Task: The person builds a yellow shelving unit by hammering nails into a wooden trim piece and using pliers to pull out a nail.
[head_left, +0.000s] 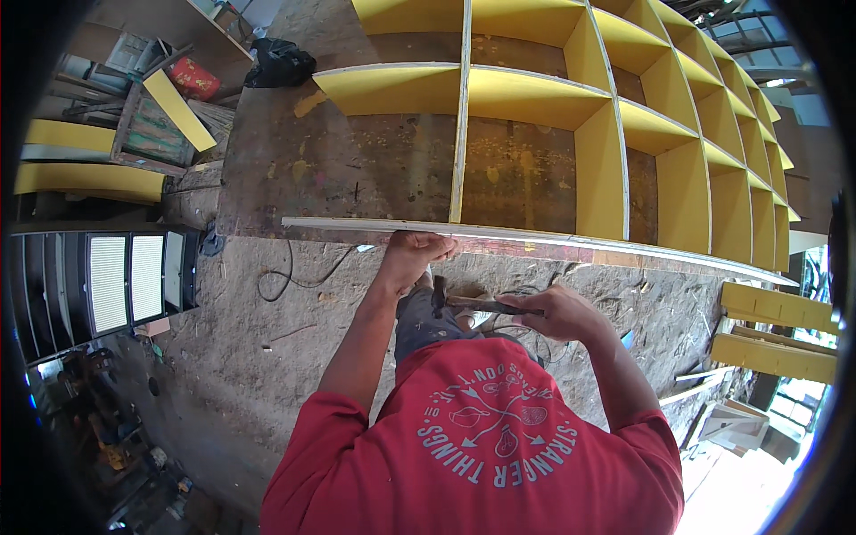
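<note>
My right hand (563, 312) is wrapped round the handle of a hammer (486, 306). Its dark head points left, in front of my legs and below the table edge. My left hand (415, 257) is closed in a pinch against a long pale strip (535, 234) that runs along the near side of a yellow wooden shelf frame (599, 169). Whatever sits between those fingertips is too small to make out. The strip's left end reaches past the last upright panel, over the stained brown tabletop (374, 169).
A black plastic bag (279, 63) rests at the table's far left. Yellow boards (89, 181) and a red container (193, 78) stand farther left, above a dark louvred cabinet (111, 281). A cable (290, 278) loops across the floor. More yellow boards (776, 308) lie at right.
</note>
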`<control>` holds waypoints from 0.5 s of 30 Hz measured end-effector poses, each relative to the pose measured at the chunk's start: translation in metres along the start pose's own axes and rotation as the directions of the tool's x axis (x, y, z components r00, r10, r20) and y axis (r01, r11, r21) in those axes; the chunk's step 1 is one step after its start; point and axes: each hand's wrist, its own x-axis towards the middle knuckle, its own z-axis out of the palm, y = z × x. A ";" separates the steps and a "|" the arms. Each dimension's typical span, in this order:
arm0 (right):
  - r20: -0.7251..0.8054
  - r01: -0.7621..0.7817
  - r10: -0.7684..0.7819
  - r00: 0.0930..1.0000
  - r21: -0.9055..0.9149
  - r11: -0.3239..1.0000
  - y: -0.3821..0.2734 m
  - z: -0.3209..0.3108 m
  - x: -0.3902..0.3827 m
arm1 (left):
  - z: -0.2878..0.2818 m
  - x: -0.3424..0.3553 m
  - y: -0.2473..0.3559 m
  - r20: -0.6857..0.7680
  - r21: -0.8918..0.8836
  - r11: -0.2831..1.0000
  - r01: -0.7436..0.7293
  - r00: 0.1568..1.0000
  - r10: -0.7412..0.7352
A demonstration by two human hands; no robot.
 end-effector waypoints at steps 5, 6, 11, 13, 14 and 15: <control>0.019 -0.095 0.096 0.995 -0.044 0.994 -0.003 -0.007 0.007 | -0.001 -0.002 -0.001 -0.027 -0.020 1.000 0.002 1.000 -0.003; -0.085 -0.123 0.124 0.989 0.015 0.992 0.000 -0.004 0.008 | 0.000 -0.001 -0.001 -0.037 -0.003 1.000 0.012 0.999 -0.012; 0.095 -0.019 0.027 0.995 -0.076 0.997 -0.010 -0.011 0.003 | 0.006 -0.003 -0.001 -0.096 0.001 0.999 -0.034 0.995 0.034; 0.091 -0.019 0.024 0.996 -0.058 0.998 -0.005 -0.008 0.001 | 0.004 -0.001 -0.004 -0.102 0.055 0.998 -0.015 0.995 0.020; 0.094 -0.017 0.023 0.995 -0.060 0.998 -0.002 -0.008 0.001 | 0.003 0.001 -0.008 -0.078 0.023 0.999 -0.042 0.996 0.043; 0.035 -0.052 0.052 0.998 -0.005 0.999 0.003 -0.009 0.001 | 0.001 0.003 -0.013 -0.056 -0.010 0.998 -0.068 0.996 0.067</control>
